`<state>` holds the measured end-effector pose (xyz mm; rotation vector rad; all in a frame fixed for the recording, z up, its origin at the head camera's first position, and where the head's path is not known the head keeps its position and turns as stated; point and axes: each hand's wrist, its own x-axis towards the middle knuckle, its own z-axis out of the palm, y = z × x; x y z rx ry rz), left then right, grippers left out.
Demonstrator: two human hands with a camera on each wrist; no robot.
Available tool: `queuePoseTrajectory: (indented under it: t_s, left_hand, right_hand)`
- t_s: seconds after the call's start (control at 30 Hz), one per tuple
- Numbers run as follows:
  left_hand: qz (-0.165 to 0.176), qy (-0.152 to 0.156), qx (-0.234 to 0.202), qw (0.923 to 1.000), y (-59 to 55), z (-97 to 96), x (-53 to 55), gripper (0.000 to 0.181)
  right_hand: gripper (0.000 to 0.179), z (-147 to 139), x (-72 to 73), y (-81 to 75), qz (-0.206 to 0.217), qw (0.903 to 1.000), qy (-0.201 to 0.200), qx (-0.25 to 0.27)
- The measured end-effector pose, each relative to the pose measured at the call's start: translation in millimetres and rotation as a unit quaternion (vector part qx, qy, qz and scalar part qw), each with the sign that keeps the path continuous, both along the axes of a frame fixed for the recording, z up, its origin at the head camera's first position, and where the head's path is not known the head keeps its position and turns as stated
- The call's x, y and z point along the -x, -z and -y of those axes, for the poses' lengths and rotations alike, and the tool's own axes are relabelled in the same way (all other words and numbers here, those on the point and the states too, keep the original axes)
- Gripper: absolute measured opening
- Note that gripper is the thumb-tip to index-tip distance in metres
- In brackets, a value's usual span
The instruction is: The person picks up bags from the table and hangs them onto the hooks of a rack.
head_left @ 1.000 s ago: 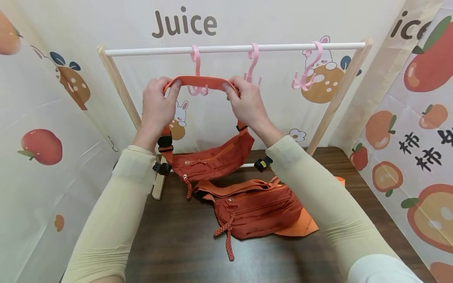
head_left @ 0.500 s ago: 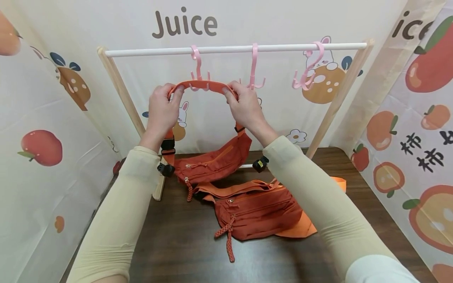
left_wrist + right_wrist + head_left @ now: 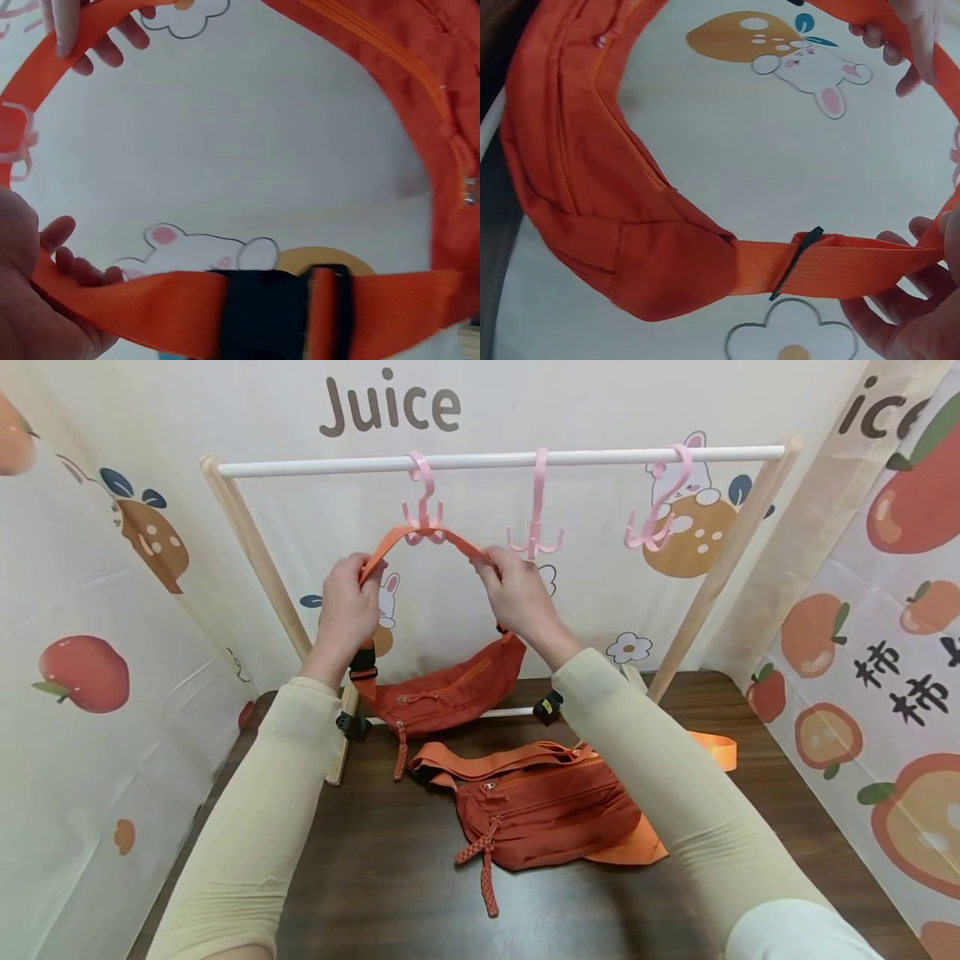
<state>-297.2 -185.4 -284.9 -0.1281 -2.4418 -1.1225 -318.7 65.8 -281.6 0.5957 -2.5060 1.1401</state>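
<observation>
In the head view, a dark wood-grained desk (image 3: 375, 885) fills the 6 o'clock side, walled in by white cloth (image 3: 262, 402) printed with fruit, rabbits and lettering. A rack with a white rod (image 3: 480, 462) crosses at 12 o'clock; pink hooks hang from it near 11 (image 3: 426, 489), 1 (image 3: 537, 497) and 2 o'clock (image 3: 645, 537). The rust-red waist bag (image 3: 450, 693) hangs just below centre, in front of the rack's lower bar (image 3: 510, 713), its orange strap (image 3: 386, 547) arching up to the 11 o'clock hook's prongs; whether they bear it I cannot tell. The left hand (image 3: 350, 610) at 10 o'clock and right hand (image 3: 519, 593) at 1 o'clock both have fingers clamped on that strap. A second bag (image 3: 547, 810) lies at 5 o'clock, partly covered by the right sleeve (image 3: 645, 752). In the left wrist view, the left hand grips the strap at 8 o'clock, the right at 11; a black buckle (image 3: 259, 311) sits at 6 and the bag fills 2 to 3. In the right wrist view, the bag spreads across 9 o'clock, a black slider (image 3: 796, 262) crosses the strap at 5, and a printed flower (image 3: 791, 334) shows below.
</observation>
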Motion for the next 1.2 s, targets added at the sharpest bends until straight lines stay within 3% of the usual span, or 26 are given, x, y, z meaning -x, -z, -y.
queuePoseTrajectory:
  t_s: [0.37,0.67,0.97,1.2]
  left_hand:
    - [0.019,-0.014,0.026,0.9994,26.9,11.0,3.5,0.032]
    - [0.02,0.0,-0.006,0.9998,51.1,19.0,0.6,0.031]
    - [0.012,-0.008,0.008,0.9999,68.1,26.7,-1.1,0.031]
    - [0.031,-0.011,0.002,0.9994,84.7,30.9,-3.9,0.03]
  right_hand:
    - [0.032,-0.5,7.2,26.6,0.032,0.9964,0.021,-0.076]
    - [0.032,0.6,12.8,44.2,0.054,0.9948,0.005,-0.086]
    - [0.028,1.1,17.9,57.2,0.071,0.9924,-0.01,-0.101]
    - [0.023,-2.0,16.0,69.8,0.08,0.991,-0.022,-0.105]
